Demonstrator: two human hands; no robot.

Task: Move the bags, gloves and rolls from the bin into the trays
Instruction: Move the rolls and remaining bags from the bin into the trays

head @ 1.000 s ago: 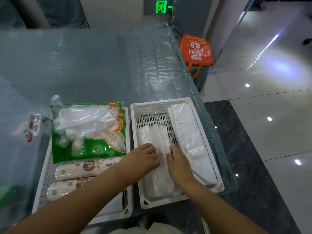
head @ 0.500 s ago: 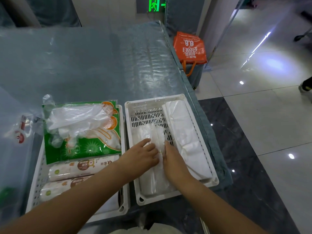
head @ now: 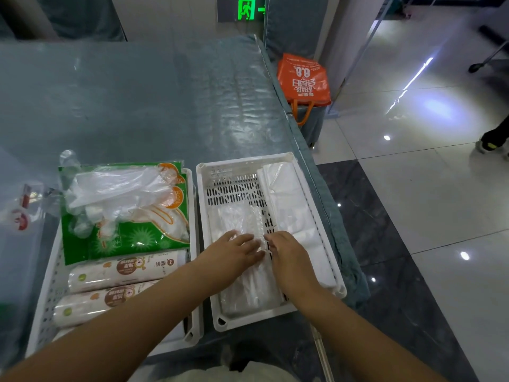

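Two white perforated trays sit side by side at the near table edge. The right tray (head: 242,164) holds a clear stack of plastic bags (head: 237,216) on its left and a white folded bag pack (head: 289,205) on its right. My left hand (head: 234,250) and my right hand (head: 289,255) lie flat on the clear stack, fingers spread, fingertips almost touching. The left tray (head: 194,271) holds a green glove packet (head: 129,238) with loose clear gloves (head: 115,188) on top, and two rolls (head: 121,268) in front of it.
A clear plastic bin (head: 19,244) stands at the far left. The table (head: 137,100) has a grey-blue cover under clear film; its right edge drops to a tiled floor. An orange bag (head: 303,78) sits on a stool past that edge. A person's foot (head: 493,142) shows at far right.
Both hands slid slightly along the clear bag stack and stay pressed flat on it. The camera view shifted a little. Nothing was picked up.
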